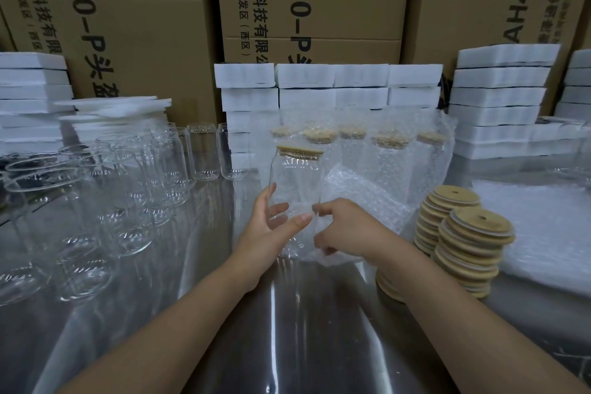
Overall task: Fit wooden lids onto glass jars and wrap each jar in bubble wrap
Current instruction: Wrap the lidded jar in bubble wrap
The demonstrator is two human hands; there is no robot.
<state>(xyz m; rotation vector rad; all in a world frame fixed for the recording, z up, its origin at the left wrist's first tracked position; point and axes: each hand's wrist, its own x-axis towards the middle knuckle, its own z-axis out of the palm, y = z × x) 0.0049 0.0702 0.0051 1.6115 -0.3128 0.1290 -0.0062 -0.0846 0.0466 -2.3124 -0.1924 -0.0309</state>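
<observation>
A clear glass jar (295, 181) with a wooden lid (299, 150) stands upright at the table's centre. My left hand (267, 224) holds its lower left side, thumb and fingers spread around the glass. My right hand (343, 227) pinches a sheet of bubble wrap (358, 198) against the jar's lower right side. Behind them stand several wrapped jars (388, 160) with lids on. Two stacks of wooden lids (470, 243) sit to the right.
Several bare glass jars (128, 189) crowd the left of the shiny metal table (303, 329). White foam blocks (329, 86) and cardboard boxes (144, 9) line the back. A pile of bubble wrap sheets (540, 230) lies at the far right.
</observation>
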